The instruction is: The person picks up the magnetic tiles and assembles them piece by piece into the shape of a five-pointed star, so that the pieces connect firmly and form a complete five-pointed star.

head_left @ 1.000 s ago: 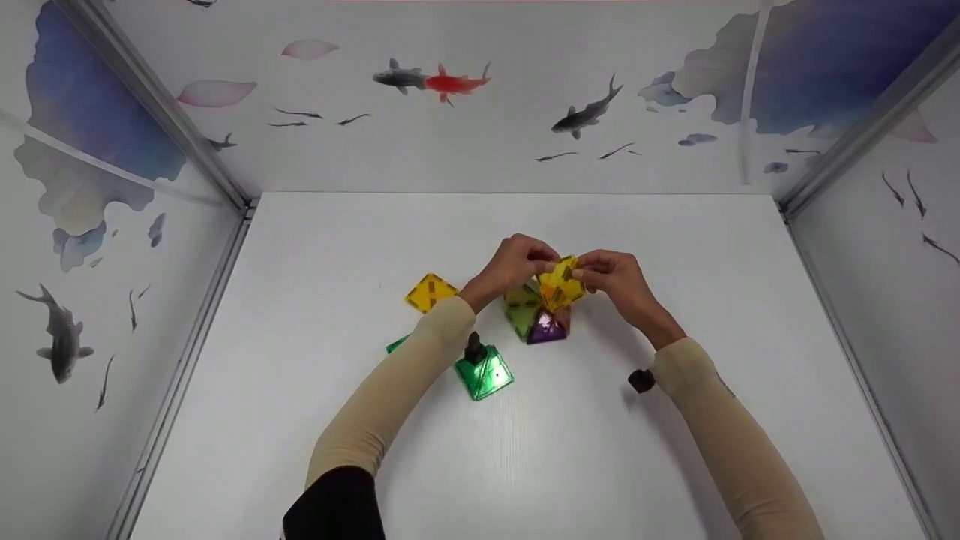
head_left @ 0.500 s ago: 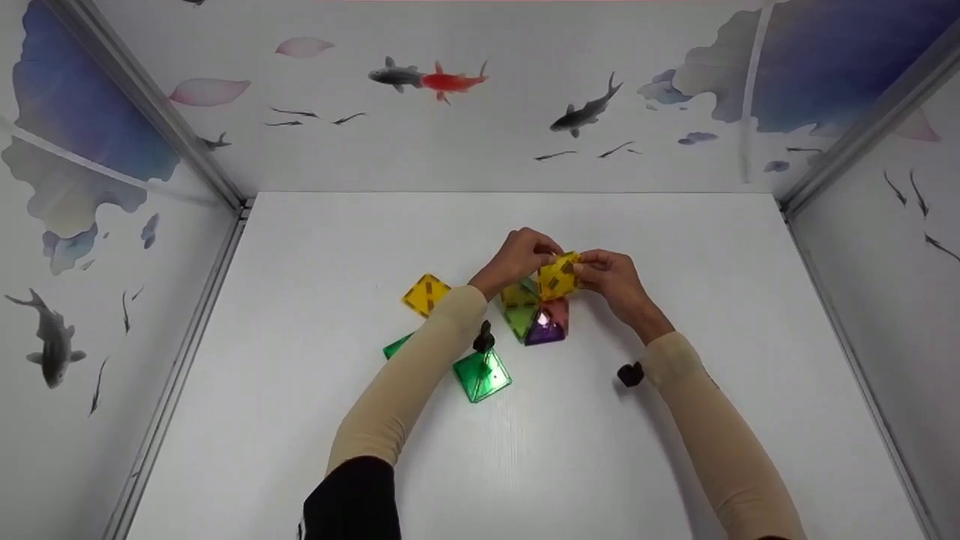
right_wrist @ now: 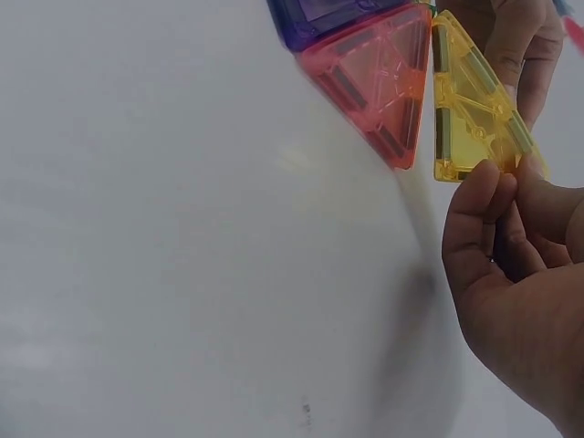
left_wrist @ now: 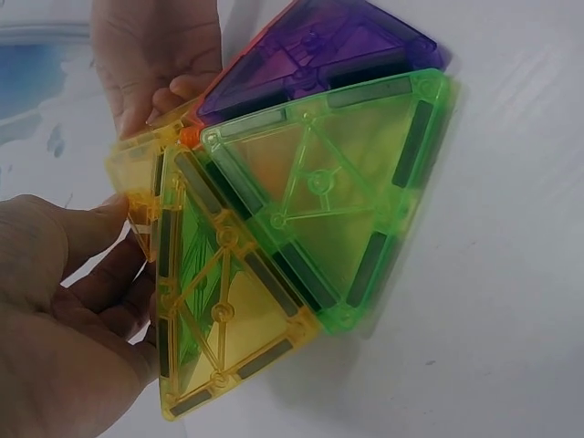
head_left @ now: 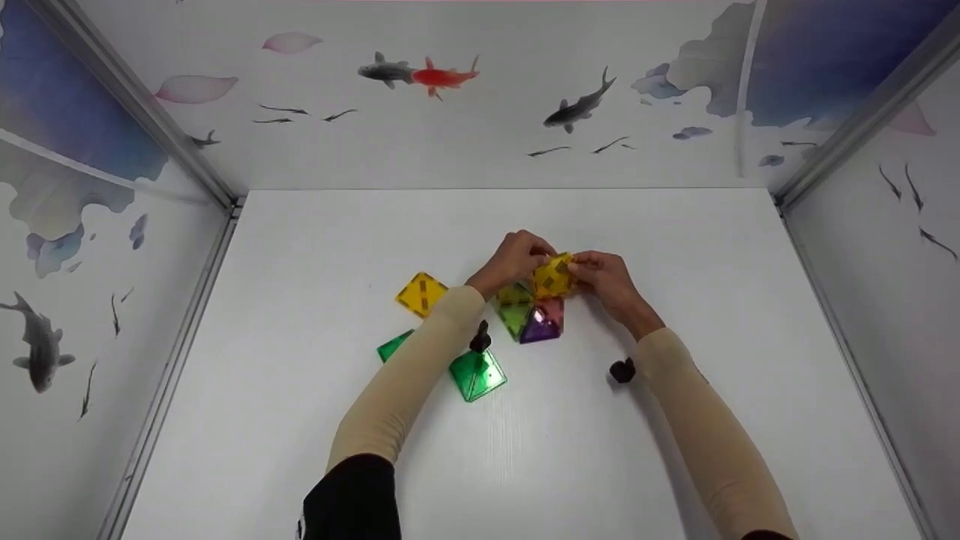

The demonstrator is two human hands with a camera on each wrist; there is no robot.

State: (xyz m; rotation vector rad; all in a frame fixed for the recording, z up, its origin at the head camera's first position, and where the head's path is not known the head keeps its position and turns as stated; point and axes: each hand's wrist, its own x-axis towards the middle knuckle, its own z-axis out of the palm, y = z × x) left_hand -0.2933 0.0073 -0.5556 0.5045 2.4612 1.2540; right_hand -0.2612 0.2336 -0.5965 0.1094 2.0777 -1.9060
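Observation:
A cluster of translucent triangular magnetic tiles stands mid-table: a green tile [left_wrist: 338, 201], a purple tile [head_left: 541, 325], a red tile [right_wrist: 374, 78] and yellow ones, joined edge to edge. Both hands meet at a yellow magnetic tile [head_left: 553, 277] on its far side. With thumb and fingertips my right hand [right_wrist: 520, 274] pinches that tile's outer corner. At its other side my left hand [left_wrist: 55, 310] holds the yellow tile's edge between thumb and curled fingers, beside another yellow tile [left_wrist: 228, 310] next to the green one. The left fingertips are partly hidden behind the tiles.
A loose yellow tile [head_left: 421, 294] lies left of the cluster. Green tiles [head_left: 478, 375] lie nearer, with another green piece [head_left: 394, 345] partly under the left sleeve. Black wrist-worn pieces [head_left: 622, 370] hang by the forearms. Printed walls enclose the white table [head_left: 525, 465].
The yellow tile between the hands has tilted slightly, and both hands have shifted a little with it. The head view has drifted slightly. Both hands keep their hold.

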